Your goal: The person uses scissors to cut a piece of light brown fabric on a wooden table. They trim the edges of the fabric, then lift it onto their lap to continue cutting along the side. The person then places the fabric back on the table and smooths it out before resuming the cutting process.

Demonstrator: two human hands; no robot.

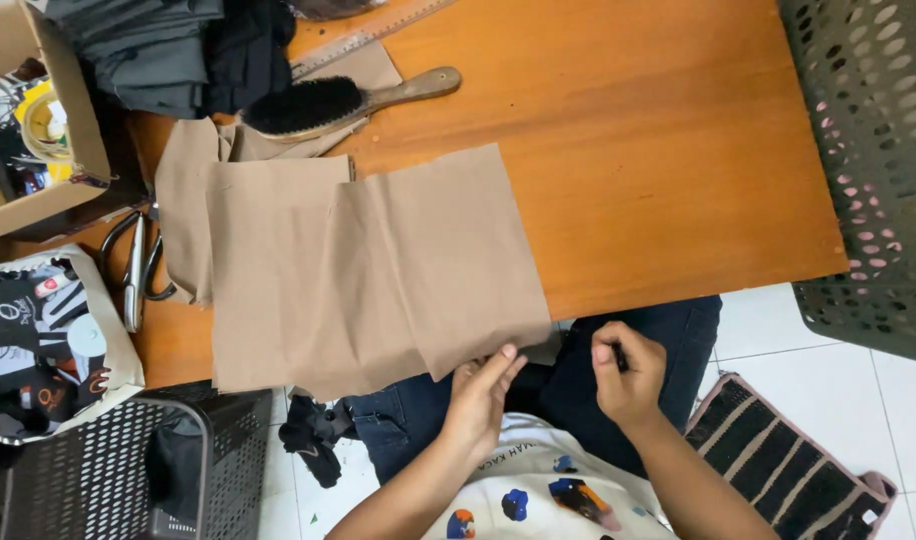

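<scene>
Left hand on the tan fabric edge

Left hand (pixel 478 395) fingers pinch the tan fabric (pixel 378 265), which spreads away across the desk (pixel 658 150); right hand (pixel 628 375), curled shut around something small and dark, sits just beside.

Head-worn view, looking steeply down (close range) over wooden table (pixel 658 150), lap, floor tiles (pixel 778 330)

cloth (pixel 378 270) on table (pixel 658 150) | brush (pixel 328 103) behind cloth; scissors (pixel 136 270) left of it
</scene>
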